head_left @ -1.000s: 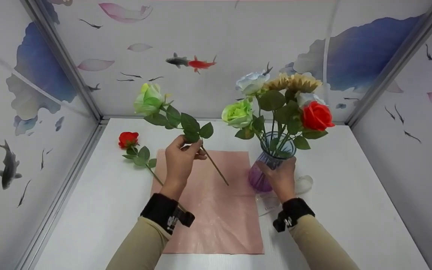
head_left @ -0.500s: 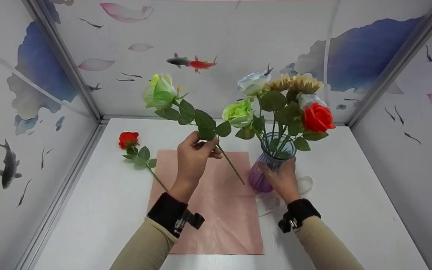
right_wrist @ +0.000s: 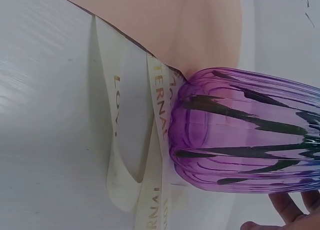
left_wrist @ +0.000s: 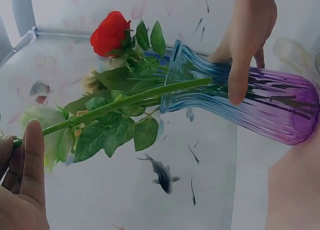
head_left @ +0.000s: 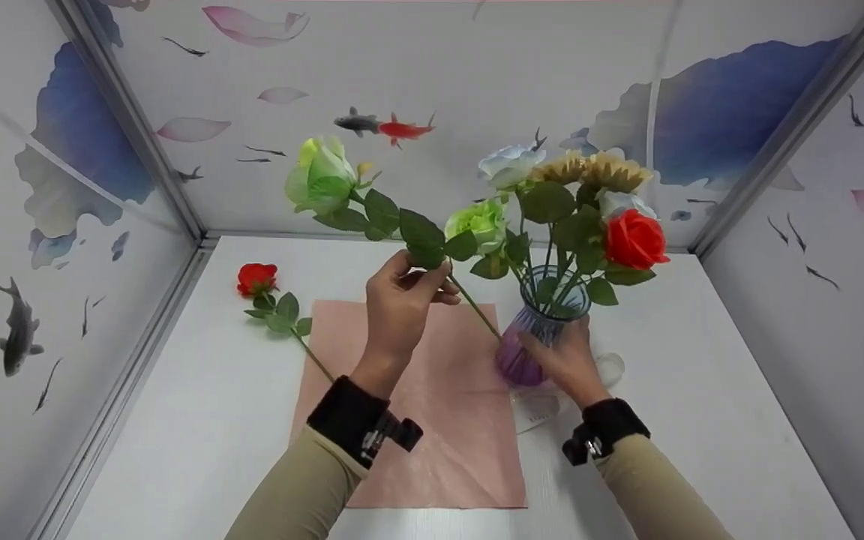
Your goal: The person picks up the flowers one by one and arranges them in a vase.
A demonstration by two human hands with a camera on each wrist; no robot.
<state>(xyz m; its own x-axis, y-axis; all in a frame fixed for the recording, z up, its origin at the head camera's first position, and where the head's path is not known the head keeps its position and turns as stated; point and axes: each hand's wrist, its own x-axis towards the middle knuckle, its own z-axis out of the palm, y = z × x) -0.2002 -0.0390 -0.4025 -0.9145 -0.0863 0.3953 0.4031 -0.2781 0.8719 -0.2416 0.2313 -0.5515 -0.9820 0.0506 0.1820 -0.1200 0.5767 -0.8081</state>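
My left hand (head_left: 400, 307) pinches the stem of a pale green rose (head_left: 321, 178) just below its leaves. The bloom leans up to the left, and the stem (left_wrist: 125, 103) slants down right, its cut end overlapping the vase neck in the left wrist view. With my right hand (head_left: 568, 352) I grip a blue-to-purple ribbed glass vase (head_left: 522, 356) around its side. Inside the vase stand a green rose (head_left: 477, 225), a red rose (head_left: 636, 240), pale blue roses (head_left: 511, 166) and tan sunflower-like blooms (head_left: 612, 172). Their dark stems show through the purple glass (right_wrist: 240, 120).
A single red rose (head_left: 257, 279) lies at the left, its stem reaching onto a pink paper sheet (head_left: 439, 442). Cream ribbon with gold lettering (right_wrist: 159, 105) lies by the vase base. Printed panels (head_left: 432, 67) wall in the white table (head_left: 702, 420).
My left hand has carried the green rose rightward and slightly up, bringing its stem end to the vase. My right hand keeps hold of the vase, which has barely shifted.
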